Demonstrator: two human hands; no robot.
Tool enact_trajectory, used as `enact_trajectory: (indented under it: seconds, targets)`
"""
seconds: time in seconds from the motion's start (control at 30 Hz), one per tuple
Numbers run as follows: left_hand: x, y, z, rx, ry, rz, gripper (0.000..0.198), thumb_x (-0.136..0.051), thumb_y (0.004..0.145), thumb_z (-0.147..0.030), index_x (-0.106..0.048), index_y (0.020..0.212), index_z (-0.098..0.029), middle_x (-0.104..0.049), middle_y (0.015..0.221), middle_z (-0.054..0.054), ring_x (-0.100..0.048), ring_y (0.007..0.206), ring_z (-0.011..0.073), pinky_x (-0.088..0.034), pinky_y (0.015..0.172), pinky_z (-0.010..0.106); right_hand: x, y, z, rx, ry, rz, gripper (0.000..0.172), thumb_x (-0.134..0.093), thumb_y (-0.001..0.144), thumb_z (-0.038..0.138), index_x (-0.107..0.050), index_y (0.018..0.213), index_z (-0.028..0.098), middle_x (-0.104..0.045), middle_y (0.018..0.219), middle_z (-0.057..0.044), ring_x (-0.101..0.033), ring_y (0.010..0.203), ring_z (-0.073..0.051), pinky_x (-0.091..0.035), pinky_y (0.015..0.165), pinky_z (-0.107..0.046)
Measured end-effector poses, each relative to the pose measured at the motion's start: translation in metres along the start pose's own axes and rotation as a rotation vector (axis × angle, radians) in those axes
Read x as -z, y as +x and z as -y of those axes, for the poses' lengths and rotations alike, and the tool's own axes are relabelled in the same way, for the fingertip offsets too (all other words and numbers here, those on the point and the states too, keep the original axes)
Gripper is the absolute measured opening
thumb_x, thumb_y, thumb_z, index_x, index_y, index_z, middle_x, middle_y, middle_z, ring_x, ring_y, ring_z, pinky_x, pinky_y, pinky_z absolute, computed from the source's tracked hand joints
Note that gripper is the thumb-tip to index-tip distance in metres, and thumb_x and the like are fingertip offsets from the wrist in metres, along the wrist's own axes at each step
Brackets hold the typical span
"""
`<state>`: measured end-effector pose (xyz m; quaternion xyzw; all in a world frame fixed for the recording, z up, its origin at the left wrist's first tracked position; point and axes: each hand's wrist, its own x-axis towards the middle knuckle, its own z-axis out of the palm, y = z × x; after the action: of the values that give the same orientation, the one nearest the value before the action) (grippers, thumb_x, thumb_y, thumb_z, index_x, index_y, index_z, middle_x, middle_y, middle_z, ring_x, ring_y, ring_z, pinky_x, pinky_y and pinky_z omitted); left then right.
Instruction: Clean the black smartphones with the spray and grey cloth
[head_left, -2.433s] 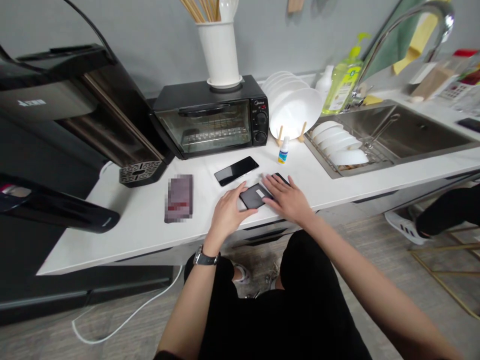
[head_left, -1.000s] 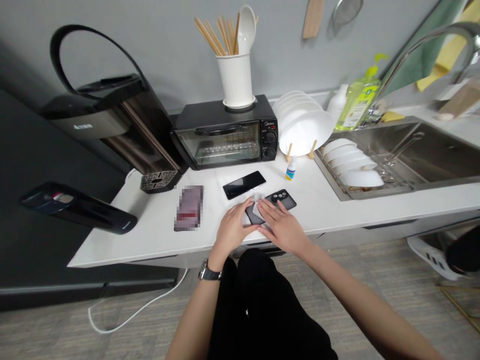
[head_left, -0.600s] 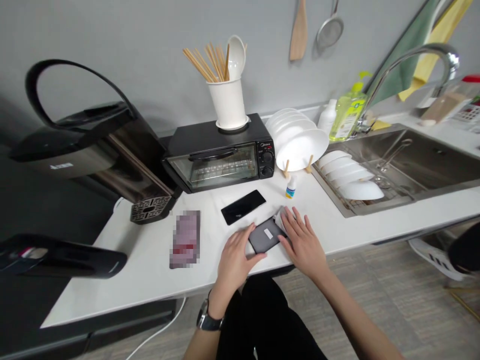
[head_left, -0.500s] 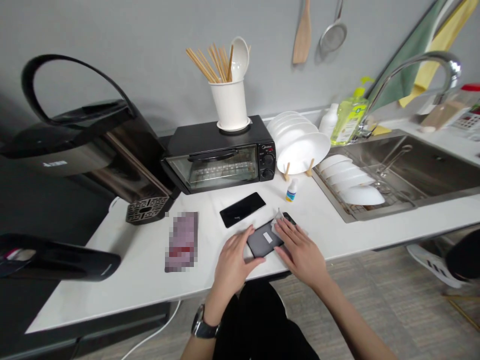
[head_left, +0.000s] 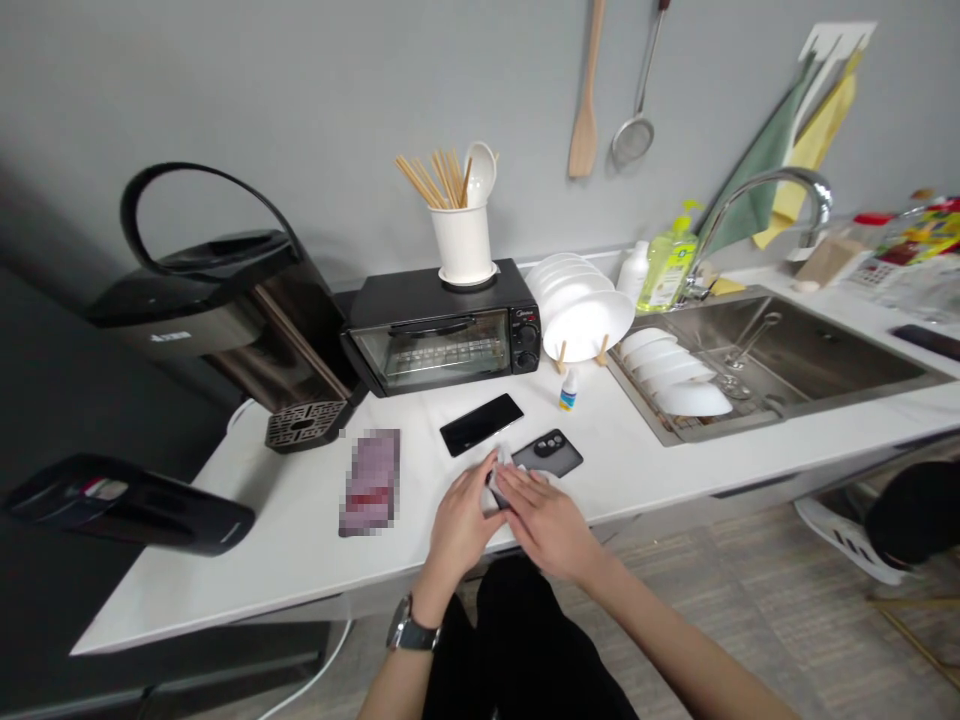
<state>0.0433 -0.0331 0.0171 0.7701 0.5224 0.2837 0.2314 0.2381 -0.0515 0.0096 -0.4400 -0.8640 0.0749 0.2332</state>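
A dark grey phone lies back up on the counter, its camera bumps at the far right end. My left hand grips its near left end between thumb and fingers. Under the flat, close-set fingers of my right hand a thin white wipe is pressed on the phone's left end, next to my left fingertips. The hands hide that end of the phone. Just beyond lies a second phone with a black screen. A small white bottle with a blue and yellow label stands behind the grey phone.
A toaster oven with a utensil cup on top stands at the back. Plates sit in a rack beside the sink. To the left are a water dispenser, a blurred purple item and a black cylindrical object.
My right hand has slid the wipe leftward along the phone's back, from the camera end to the left end. My left hand stays on the phone. The camera view has shifted.
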Motion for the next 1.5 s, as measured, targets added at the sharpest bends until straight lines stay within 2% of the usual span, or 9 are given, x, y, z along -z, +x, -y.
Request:
enact_trajectory:
  seconds: [0.17,0.4,0.6,0.77,0.83,1.0,1.2,1.4,1.5]
  targets:
    - [0.001,-0.001,-0.002,-0.003,-0.022,-0.008,0.091,-0.084,0.079,-0.025,-0.037,0.156,-0.035,-0.064,0.144,0.006,-0.059,0.133,0.0289,-0.047,0.115,0.052,0.005,-0.006,-0.034,-0.231,-0.141,-0.16,0.059,-0.045,0.107,0.037,-0.038,0.159,0.01,-0.04,0.163,-0.019,-0.038,0.152,-0.034,-0.04,0.12,-0.059]
    - [0.0,-0.002,0.001,-0.012,0.005,-0.01,0.088,-0.079,0.08,-0.015,-0.039,0.156,-0.032,-0.062,0.144,0.008,-0.06,0.132,0.028,-0.049,0.113,0.048,-0.003,-0.004,0.009,0.052,0.026,0.01,0.058,-0.043,0.107,0.035,-0.037,0.16,0.014,-0.043,0.163,-0.013,-0.04,0.152,-0.023,-0.036,0.125,-0.048]
    - [0.0,-0.001,-0.001,-0.049,0.024,-0.025,0.088,-0.085,0.08,-0.028,-0.039,0.155,-0.033,-0.064,0.141,0.007,-0.06,0.13,0.0291,-0.048,0.113,0.05,0.007,-0.013,-0.029,-0.178,-0.13,-0.128,0.054,-0.043,0.107,0.032,-0.042,0.158,0.014,-0.04,0.164,-0.016,-0.037,0.153,-0.033,-0.039,0.121,-0.06]
    - [-0.001,-0.001,0.002,-0.051,0.038,-0.023,0.086,-0.081,0.083,-0.025,-0.037,0.156,-0.032,-0.062,0.145,0.008,-0.059,0.133,0.0279,-0.048,0.114,0.049,-0.004,-0.008,-0.002,-0.01,-0.036,-0.063,0.057,-0.047,0.106,0.037,-0.042,0.158,0.016,-0.042,0.162,-0.016,-0.042,0.151,-0.029,-0.041,0.121,-0.054]
    - [0.0,-0.001,0.002,-0.042,0.033,-0.015,0.085,-0.08,0.084,-0.026,-0.037,0.157,-0.033,-0.061,0.146,0.008,-0.058,0.134,0.0283,-0.048,0.114,0.049,-0.001,-0.006,-0.008,0.002,-0.049,-0.054,0.057,-0.048,0.106,0.04,-0.043,0.157,0.015,-0.043,0.162,-0.017,-0.042,0.151,-0.03,-0.039,0.122,-0.055]
    - [-0.001,0.001,0.002,-0.048,0.026,-0.017,0.087,-0.083,0.081,-0.031,-0.038,0.156,-0.032,-0.063,0.143,0.007,-0.059,0.132,0.0296,-0.047,0.114,0.051,0.007,-0.002,-0.037,-0.221,-0.142,-0.14,0.059,-0.046,0.107,0.043,-0.044,0.156,0.01,-0.041,0.162,-0.021,-0.037,0.153,-0.035,-0.037,0.121,-0.059]
    - [-0.004,-0.001,0.009,-0.074,0.049,-0.009,0.086,-0.078,0.084,-0.018,-0.036,0.158,-0.029,-0.06,0.147,0.009,-0.057,0.132,0.029,-0.047,0.113,0.049,-0.009,-0.001,0.009,0.06,0.031,0.024,0.07,-0.048,0.105,0.053,-0.036,0.16,0.011,-0.038,0.165,-0.016,-0.038,0.153,-0.028,-0.032,0.126,-0.051]
    - [-0.005,0.0,0.007,-0.055,0.036,-0.052,0.095,-0.087,0.078,-0.03,-0.036,0.158,-0.033,-0.066,0.14,0.006,-0.061,0.127,0.0288,-0.048,0.111,0.049,0.009,-0.01,-0.048,-0.195,-0.114,-0.11,0.062,-0.043,0.108,0.045,-0.037,0.16,0.013,-0.038,0.164,-0.017,-0.031,0.156,-0.034,-0.031,0.123,-0.062]
    - [-0.005,0.001,0.007,-0.061,0.039,-0.062,0.093,-0.087,0.077,-0.029,-0.039,0.156,-0.031,-0.067,0.138,0.007,-0.062,0.126,0.0288,-0.049,0.11,0.049,0.004,-0.009,-0.038,-0.157,-0.088,-0.1,0.065,-0.046,0.106,0.047,-0.036,0.161,0.013,-0.036,0.165,-0.017,-0.029,0.156,-0.034,-0.03,0.124,-0.062]
